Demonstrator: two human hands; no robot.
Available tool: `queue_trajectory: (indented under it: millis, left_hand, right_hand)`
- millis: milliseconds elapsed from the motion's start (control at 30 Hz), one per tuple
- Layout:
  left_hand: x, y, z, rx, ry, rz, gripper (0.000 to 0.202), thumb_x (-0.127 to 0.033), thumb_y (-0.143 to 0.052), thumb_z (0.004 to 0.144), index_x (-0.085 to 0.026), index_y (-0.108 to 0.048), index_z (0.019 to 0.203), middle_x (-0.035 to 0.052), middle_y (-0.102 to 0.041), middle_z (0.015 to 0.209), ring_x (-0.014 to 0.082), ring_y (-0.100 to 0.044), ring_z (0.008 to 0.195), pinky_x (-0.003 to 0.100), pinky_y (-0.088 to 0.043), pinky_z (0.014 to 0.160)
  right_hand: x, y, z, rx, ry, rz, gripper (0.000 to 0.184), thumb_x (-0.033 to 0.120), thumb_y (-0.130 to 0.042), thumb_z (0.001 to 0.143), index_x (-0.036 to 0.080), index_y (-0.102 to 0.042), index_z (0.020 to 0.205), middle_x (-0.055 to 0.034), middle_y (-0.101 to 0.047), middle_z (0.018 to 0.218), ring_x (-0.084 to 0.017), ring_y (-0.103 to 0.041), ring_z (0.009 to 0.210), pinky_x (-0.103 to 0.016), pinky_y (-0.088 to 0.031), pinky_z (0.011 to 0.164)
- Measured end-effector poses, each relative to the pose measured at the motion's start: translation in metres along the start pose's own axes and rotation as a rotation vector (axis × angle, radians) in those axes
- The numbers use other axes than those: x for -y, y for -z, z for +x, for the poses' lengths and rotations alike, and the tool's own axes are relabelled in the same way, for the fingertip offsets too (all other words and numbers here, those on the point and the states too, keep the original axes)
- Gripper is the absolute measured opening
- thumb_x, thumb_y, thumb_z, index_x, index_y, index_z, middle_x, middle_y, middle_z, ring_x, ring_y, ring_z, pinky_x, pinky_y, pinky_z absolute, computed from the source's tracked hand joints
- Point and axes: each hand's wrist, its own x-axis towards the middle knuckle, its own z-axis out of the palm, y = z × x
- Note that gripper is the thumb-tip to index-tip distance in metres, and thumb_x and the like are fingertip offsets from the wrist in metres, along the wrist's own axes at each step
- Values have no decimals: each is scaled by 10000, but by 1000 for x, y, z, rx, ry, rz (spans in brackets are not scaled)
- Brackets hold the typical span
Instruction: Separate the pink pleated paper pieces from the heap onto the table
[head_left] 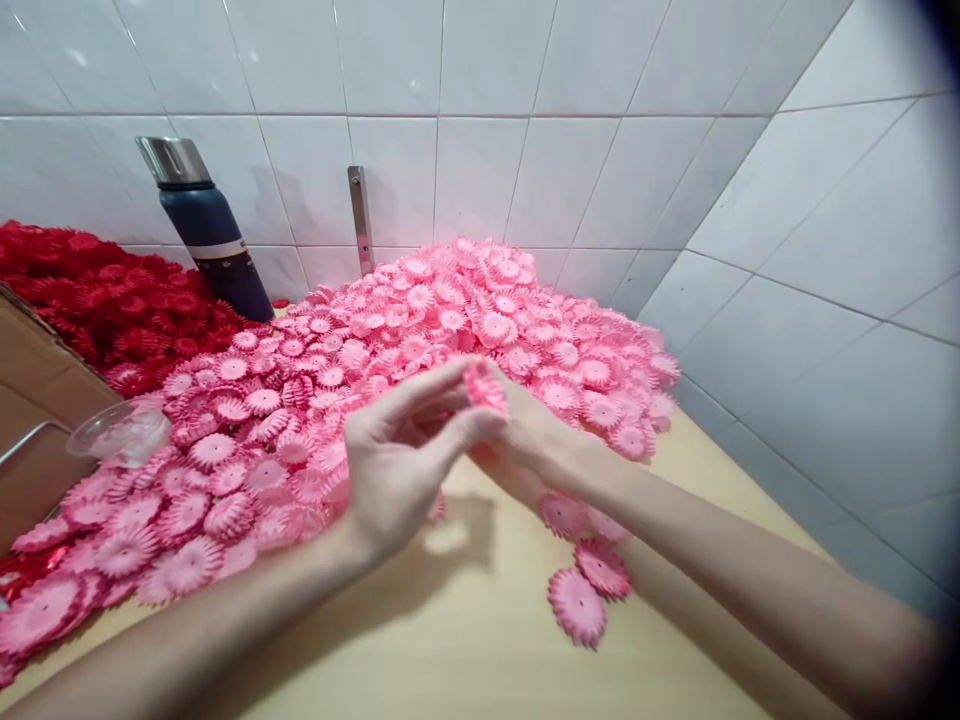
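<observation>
Between the thumb and fingers of my left hand [397, 460] is a small pink petal disc [486, 388] with a frilled edge, held up above the table. My right hand [521, 425] crosses close behind it, by the front of a large pile of pink petal discs [420, 310]. Its fingers are hidden behind my left hand and the disc, so what they hold does not show. Several loose discs, one a scalloped pink disc [577, 607], lie on the table beneath my right forearm.
At the left are a heap of red petal discs [127, 300], a cardboard box [37, 400] and a clear plastic cup [124, 435]. A dark blue bottle [214, 240] leans in view near the tiled wall [487, 170]. A metal strip [360, 220] is against the wall.
</observation>
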Motion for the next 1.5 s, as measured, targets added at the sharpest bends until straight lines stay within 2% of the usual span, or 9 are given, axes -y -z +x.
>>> queue_trajectory:
  millis: [167,267,500,733,933,1033,1233,1300,1500]
  left_hand:
    - [7,-7,-30,325,-54,78,492,-56,-809,616,-241,-717,1062,17,-771,918,156,-731,682,217,-633,639]
    - [22,-6,-35,356,-24,97,413,-135,-797,661,-189,-718,1062,70,-765,949,174,-730,692,251,-639,633]
    - [47,7,-23,150,213,86,394,-219,-817,639,-166,-724,1018,64,-754,924,176,-720,755,290,-625,737]
    - [51,10,-15,133,398,2,388,-233,-810,653,-201,-717,1028,27,-740,844,179,-718,777,237,-608,642]
    - [53,9,-16,166,424,-33,344,-210,-805,662,-214,-734,998,10,-741,815,164,-722,734,231,-602,651]
    - [52,10,-17,195,423,-19,297,-180,-807,653,-199,-751,945,6,-747,782,145,-719,689,195,-590,619]
    - [53,8,-18,192,336,39,284,-204,-787,689,-192,-741,968,7,-754,776,144,-725,706,198,-597,667]
    - [53,8,-19,192,321,45,308,-220,-781,698,-188,-731,1000,15,-754,792,158,-728,713,223,-606,674]
    - [50,9,-20,231,225,121,318,-202,-762,718,-190,-721,1033,19,-754,795,152,-724,680,213,-607,624]
  right_hand:
    - [-6,45,43,-278,47,-58,218,279,-421,969,124,-558,1039,-135,-548,949,-235,-549,838,-409,-487,732]
    - [-8,66,84,-505,124,-5,274,381,-414,975,161,-552,1063,-109,-541,989,-243,-570,923,-434,-469,797]
    - [-8,77,148,-266,-170,136,992,685,-691,633,263,-287,1435,-189,-390,1430,-499,-266,1327,-733,-208,1000]
    - [-20,77,83,-422,183,135,516,272,-603,855,324,-425,1337,-56,-383,1467,-301,-360,1342,-530,-380,1060]
    - [-46,68,44,-485,91,114,351,101,-604,775,200,-589,1112,-147,-443,1359,-264,-577,1063,-407,-553,763]
    - [-38,78,18,-519,65,93,100,187,-639,782,202,-640,880,-97,-626,990,-221,-610,857,-352,-521,669]
    - [-34,93,-56,554,-274,401,306,408,-574,845,184,-591,637,-13,-610,574,-120,-544,462,-229,-385,400]
    - [-37,86,-70,703,-392,500,301,432,-570,842,178,-618,687,-29,-640,597,-133,-565,463,-235,-414,404]
    - [-27,59,-68,229,-283,785,220,389,-586,855,197,-650,940,-55,-683,939,-179,-646,838,-295,-516,719]
